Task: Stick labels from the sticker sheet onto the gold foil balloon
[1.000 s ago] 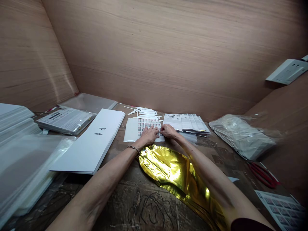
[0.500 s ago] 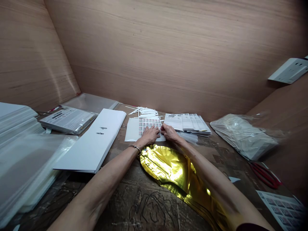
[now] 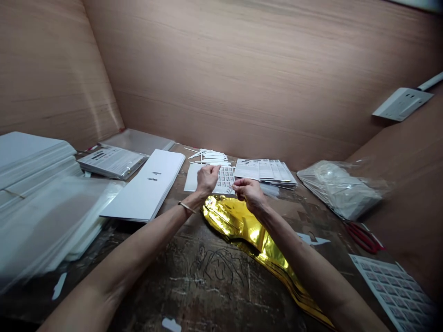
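1. Wooden panels are walling in a dark worktable (image 3: 214, 276), crowded with paper goods.
2. Both hands are hovering at 12 o'clock over a sticker sheet (image 3: 225, 179). The left hand (image 3: 206, 179) is curling loosely with its fingertips resting on the sheet. The right hand (image 3: 247, 191) is pinching thumb to forefinger just beside the sheet's near edge; whether a sticker sits between them is too small to tell.
3. One gold foil balloon (image 3: 242, 226) is lying flat beneath the wrists, trailing toward 5 o'clock; no sticker is showing on it yet, so the work seems to be barely starting.
4. One more sticker sheet (image 3: 394, 290) is waiting at 4 o'clock, with one pair of red scissors (image 3: 363, 237) beside it.
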Available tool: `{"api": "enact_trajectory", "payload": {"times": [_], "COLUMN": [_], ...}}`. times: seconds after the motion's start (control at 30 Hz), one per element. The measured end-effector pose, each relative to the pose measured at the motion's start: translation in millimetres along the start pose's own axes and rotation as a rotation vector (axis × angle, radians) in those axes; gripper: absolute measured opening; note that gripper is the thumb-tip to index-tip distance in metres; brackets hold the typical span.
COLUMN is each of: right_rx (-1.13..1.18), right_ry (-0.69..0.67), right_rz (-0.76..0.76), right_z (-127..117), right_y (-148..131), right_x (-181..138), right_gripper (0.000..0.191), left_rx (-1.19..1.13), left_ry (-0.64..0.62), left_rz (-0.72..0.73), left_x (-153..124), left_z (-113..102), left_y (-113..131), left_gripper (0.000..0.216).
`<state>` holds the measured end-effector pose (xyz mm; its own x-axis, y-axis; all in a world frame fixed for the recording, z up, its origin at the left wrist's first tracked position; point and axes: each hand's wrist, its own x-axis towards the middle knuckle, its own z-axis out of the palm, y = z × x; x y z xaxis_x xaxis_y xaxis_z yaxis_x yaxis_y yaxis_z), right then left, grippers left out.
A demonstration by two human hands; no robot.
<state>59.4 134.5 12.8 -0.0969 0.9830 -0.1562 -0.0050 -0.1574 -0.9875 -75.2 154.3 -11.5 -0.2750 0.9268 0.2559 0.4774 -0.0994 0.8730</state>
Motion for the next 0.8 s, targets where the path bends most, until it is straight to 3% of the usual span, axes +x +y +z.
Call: {"api": "enact_trajectory", "payload": {"times": [0.13,0.27,0.43,0.57,0.7,0.8], "right_rx": [0.023,0.035,-0.057,-0.231,-0.35,-0.453], "right_ry": [-0.045,-0.075,-0.086,-0.137,-0.241,-0.215], "right_rz": [-0.032,-0.03,-0.042,-0.105,-0.036,-0.067], "right_z": [11,20,21,14,9,9], "right_y": [4,12,17,11,10,14], "right_x": [-20,-31,-44,-50,-51,-49], "right_gripper": [0.015,0.016,0.016,0.021,0.024,0.021], "left_rx": [-0.439,-0.674,-0.76,-0.725,-0.699,-0.661], "left_ry": [-0.145,-0.186,-0.167,-0.185,-0.219,-0.235], "left_rz": [-0.277,-0.424,-0.442,-0.431,-0.432,-0.455], "left_x": [-55,-93,-104,-107,-109,-110], "left_z": [-24,-32,-34,-36,-37,-36], "left_y": [7,11,14,13,13,14], "left_gripper": [0.038,0.03,0.017,0.014,0.013,0.013]}}
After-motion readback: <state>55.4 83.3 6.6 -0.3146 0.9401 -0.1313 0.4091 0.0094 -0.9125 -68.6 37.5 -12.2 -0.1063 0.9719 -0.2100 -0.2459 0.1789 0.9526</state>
